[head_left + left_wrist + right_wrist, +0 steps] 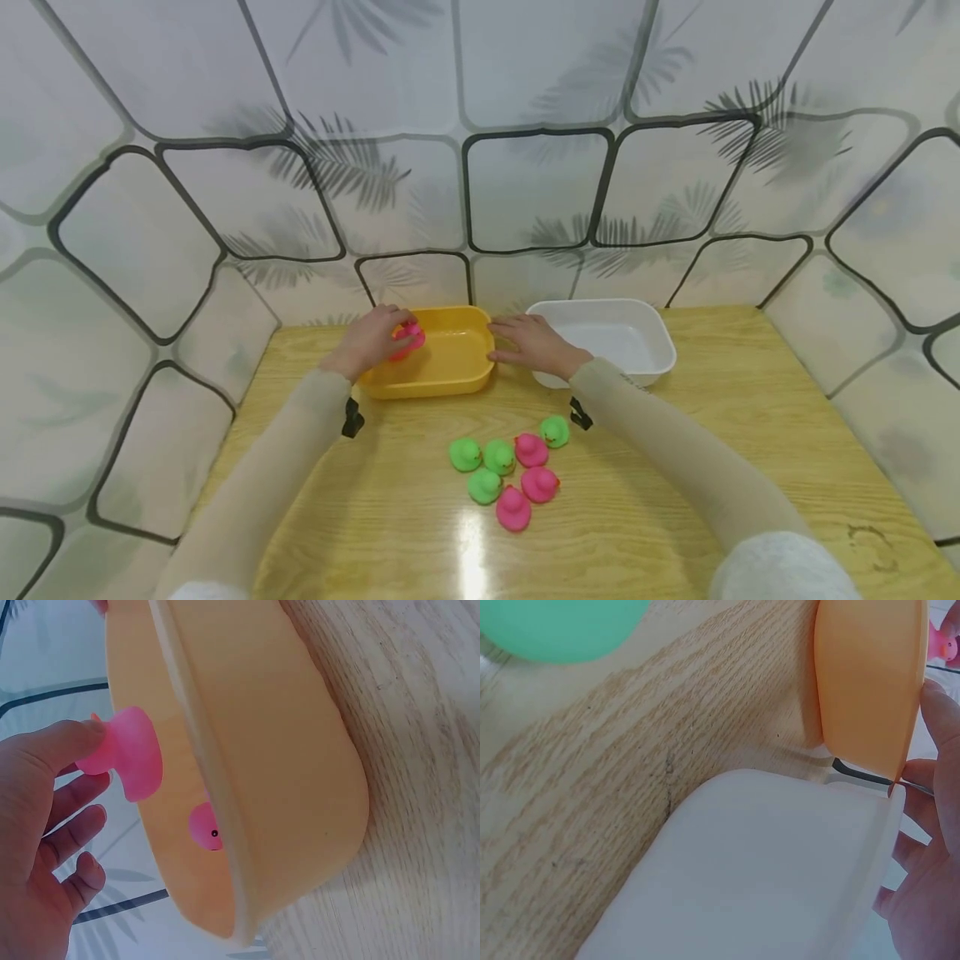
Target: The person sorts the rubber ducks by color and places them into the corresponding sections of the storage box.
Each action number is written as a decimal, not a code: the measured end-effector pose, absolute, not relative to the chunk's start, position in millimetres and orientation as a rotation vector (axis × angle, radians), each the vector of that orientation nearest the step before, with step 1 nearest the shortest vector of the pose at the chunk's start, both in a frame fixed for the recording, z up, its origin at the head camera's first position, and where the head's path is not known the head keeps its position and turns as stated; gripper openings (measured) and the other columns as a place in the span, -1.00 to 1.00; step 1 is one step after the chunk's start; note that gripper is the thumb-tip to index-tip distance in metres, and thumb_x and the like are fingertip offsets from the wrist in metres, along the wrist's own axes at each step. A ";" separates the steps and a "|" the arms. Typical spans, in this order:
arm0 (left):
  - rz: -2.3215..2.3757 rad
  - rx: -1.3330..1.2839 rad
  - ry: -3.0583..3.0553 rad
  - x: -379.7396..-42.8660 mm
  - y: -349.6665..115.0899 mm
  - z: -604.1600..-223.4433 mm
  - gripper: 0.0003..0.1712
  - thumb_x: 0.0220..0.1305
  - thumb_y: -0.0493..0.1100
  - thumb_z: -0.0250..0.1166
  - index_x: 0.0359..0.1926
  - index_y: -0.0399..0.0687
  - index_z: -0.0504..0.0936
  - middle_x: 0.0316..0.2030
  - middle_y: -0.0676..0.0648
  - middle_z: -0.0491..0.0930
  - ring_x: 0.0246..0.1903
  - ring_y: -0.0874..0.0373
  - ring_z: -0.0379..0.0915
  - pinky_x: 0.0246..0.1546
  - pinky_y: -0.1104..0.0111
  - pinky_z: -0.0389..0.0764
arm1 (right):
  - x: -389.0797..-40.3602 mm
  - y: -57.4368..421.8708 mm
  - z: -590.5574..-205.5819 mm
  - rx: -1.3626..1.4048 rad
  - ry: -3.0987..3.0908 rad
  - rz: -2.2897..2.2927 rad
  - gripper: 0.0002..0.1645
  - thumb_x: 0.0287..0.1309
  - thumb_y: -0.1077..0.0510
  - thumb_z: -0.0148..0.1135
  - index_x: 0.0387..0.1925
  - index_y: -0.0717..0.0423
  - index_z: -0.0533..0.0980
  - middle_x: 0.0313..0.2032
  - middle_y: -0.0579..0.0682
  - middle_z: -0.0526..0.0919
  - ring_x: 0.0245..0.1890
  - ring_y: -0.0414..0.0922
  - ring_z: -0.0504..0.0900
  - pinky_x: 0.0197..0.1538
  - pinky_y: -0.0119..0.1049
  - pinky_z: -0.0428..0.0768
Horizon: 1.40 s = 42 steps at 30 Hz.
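My left hand [372,340] pinches a pink rubber duck [136,754] between thumb and fingers, over the left part of the yellow bin [427,388]. Inside that bin lies another pink duck [204,825], partly hidden by the near wall in the left wrist view. At the bin's right end, my right hand [536,340] rests its fingertips on the rim, with its fingers fairly straight. The white bin [660,350] stands just right of the yellow one, partly behind my right hand and wrist.
In front of the bins, a loose group of green ducks [485,486] and pink ducks [513,509] lies on the wooden table [360,517]. A patterned wall [536,192] rises behind the bins, with more panels at both sides.
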State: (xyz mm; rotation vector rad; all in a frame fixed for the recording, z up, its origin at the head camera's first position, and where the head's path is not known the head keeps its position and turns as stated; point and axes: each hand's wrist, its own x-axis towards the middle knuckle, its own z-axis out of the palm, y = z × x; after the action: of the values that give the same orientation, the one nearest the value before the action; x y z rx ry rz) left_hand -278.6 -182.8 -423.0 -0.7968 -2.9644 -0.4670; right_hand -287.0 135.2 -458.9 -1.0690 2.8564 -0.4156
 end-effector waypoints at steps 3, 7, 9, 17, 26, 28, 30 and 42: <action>-0.457 -0.781 -2.973 -279.1 -180.7 -424.9 -0.70 0.39 -0.12 0.40 0.04 -0.18 0.71 -0.06 -0.18 0.70 -0.04 -0.15 0.58 0.06 -0.04 0.60 | -286.3 135.9 -457.2 -1.065 2.856 -0.412 -0.21 0.46 -0.21 0.19 0.48 0.21 0.39 0.46 0.19 0.41 0.46 0.21 0.34 0.45 0.28 0.25; -0.464 -0.789 -2.966 -279.0 -178.6 -427.3 -0.70 0.39 -0.12 0.39 0.05 -0.19 0.71 -0.06 -0.18 0.69 -0.06 -0.15 0.59 0.04 -0.05 0.61 | -287.0 136.6 -458.7 -1.074 2.859 -0.400 -0.21 0.47 -0.22 0.18 0.48 0.20 0.38 0.47 0.19 0.40 0.46 0.21 0.34 0.45 0.27 0.25; -0.469 -0.807 -2.949 -279.0 -178.2 -429.0 -0.71 0.39 -0.13 0.39 0.04 -0.19 0.71 -0.08 -0.18 0.70 -0.07 -0.15 0.59 0.03 -0.05 0.62 | -287.1 136.4 -459.3 -1.078 2.861 -0.401 -0.21 0.47 -0.22 0.17 0.48 0.19 0.38 0.46 0.19 0.41 0.46 0.21 0.35 0.46 0.26 0.25; -0.446 -0.844 -2.920 -277.2 -176.5 -434.8 -0.78 0.36 -0.16 0.41 -0.05 -0.19 0.73 -0.13 -0.17 0.72 -0.12 -0.14 0.57 0.01 0.00 0.59 | -285.9 135.8 -460.3 -1.094 2.870 -0.407 -0.22 0.47 -0.21 0.18 0.47 0.20 0.40 0.45 0.19 0.42 0.45 0.20 0.36 0.45 0.26 0.26; -0.438 -0.849 -2.912 -276.3 -176.7 -435.7 -0.72 0.35 -0.15 0.43 -0.02 -0.24 0.73 -0.11 -0.21 0.72 -0.11 -0.17 0.62 0.03 -0.01 0.62 | -285.9 136.4 -460.3 -1.088 2.869 -0.391 -0.21 0.47 -0.21 0.17 0.48 0.20 0.38 0.46 0.19 0.41 0.46 0.20 0.34 0.46 0.25 0.25; -0.449 -0.841 -2.923 -276.8 -177.3 -437.5 -0.69 0.35 -0.15 0.43 0.01 -0.25 0.72 -0.09 -0.20 0.72 -0.11 -0.15 0.63 0.03 0.00 0.62 | -286.0 136.3 -460.3 -1.089 2.868 -0.392 -0.21 0.48 -0.21 0.17 0.48 0.20 0.38 0.46 0.19 0.41 0.46 0.21 0.34 0.46 0.25 0.25; -0.460 -0.841 -2.924 -276.6 -177.8 -440.1 -0.69 0.35 -0.16 0.44 0.01 -0.25 0.72 -0.09 -0.19 0.72 -0.10 -0.13 0.63 0.04 0.01 0.62 | -285.9 135.9 -460.2 -1.088 2.867 -0.398 -0.21 0.48 -0.21 0.17 0.48 0.20 0.38 0.46 0.20 0.41 0.46 0.21 0.34 0.46 0.26 0.25; -0.553 -0.984 -2.753 -240.9 -167.8 -442.7 -0.80 0.30 -0.21 0.47 -0.11 -0.21 0.74 -0.22 -0.17 0.70 -0.23 -0.10 0.59 -0.10 0.03 0.64 | -286.6 135.2 -460.2 -1.067 2.853 -0.427 -0.21 0.47 -0.20 0.18 0.49 0.19 0.37 0.47 0.19 0.39 0.47 0.21 0.32 0.47 0.26 0.22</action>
State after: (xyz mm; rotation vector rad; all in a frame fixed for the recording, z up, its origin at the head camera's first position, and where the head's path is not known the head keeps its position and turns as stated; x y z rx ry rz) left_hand -240.9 -167.8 -442.7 -0.9842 -2.7531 -0.5531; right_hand -286.6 135.2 -460.2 -1.0674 2.8529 -0.4265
